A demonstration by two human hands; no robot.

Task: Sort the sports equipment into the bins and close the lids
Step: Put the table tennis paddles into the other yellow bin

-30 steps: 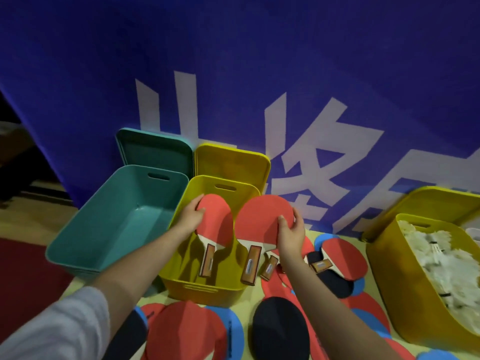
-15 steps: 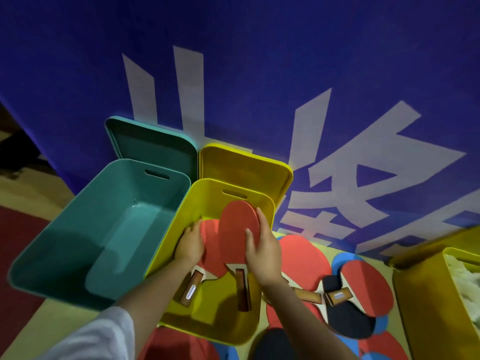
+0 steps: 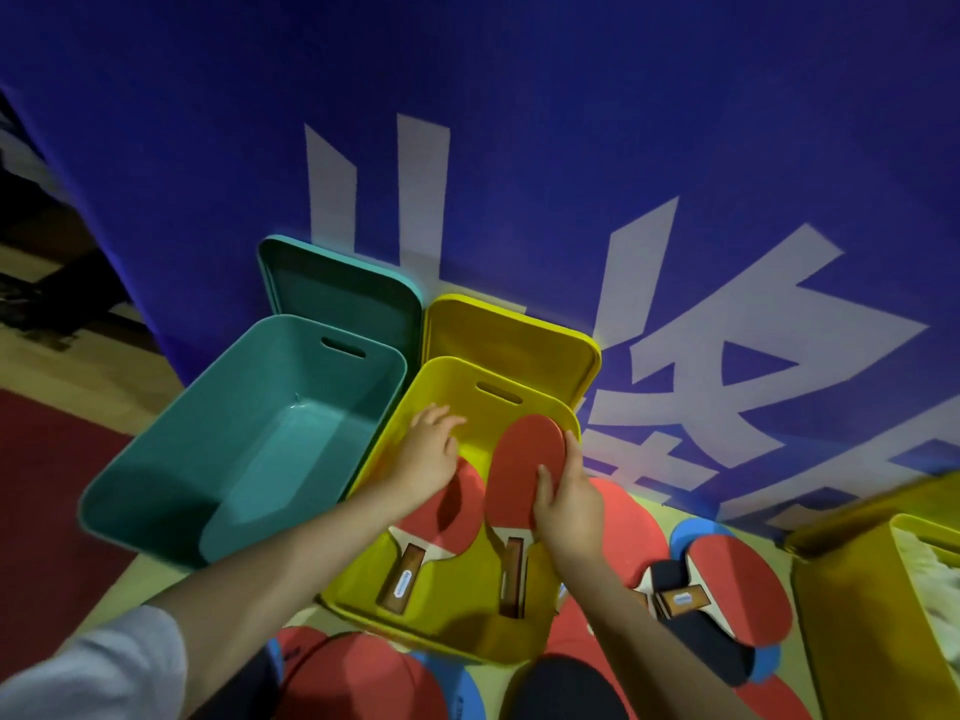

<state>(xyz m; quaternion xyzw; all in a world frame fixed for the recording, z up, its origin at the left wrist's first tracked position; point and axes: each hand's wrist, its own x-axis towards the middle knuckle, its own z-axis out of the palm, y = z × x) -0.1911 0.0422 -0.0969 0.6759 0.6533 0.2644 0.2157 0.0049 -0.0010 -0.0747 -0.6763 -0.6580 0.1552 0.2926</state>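
Teal bin (image 3: pixel 249 449): left of the yellow bin (image 3: pixel 540 631), touching it, open; its lid (image 3: pixel 343 298) leans on the banner behind.
Left hand (image 3: pixel 428 462): over the yellow bin's left side, fingers loosely spread, holding nothing, above the flat paddle.
Flat paddle (image 3: pixel 452 517): lying in the yellow bin, red face up, handle pointing towards the near-left corner.
Held paddle (image 3: pixel 522 467): in the yellow bin's right half, on edge, blade towards the banner, handle towards the person.
Right hand (image 3: pixel 569 504): thumb and fingers pinching that blade's right edge.
Loose paddles (image 3: pixel 737 589): right of the yellow bin.
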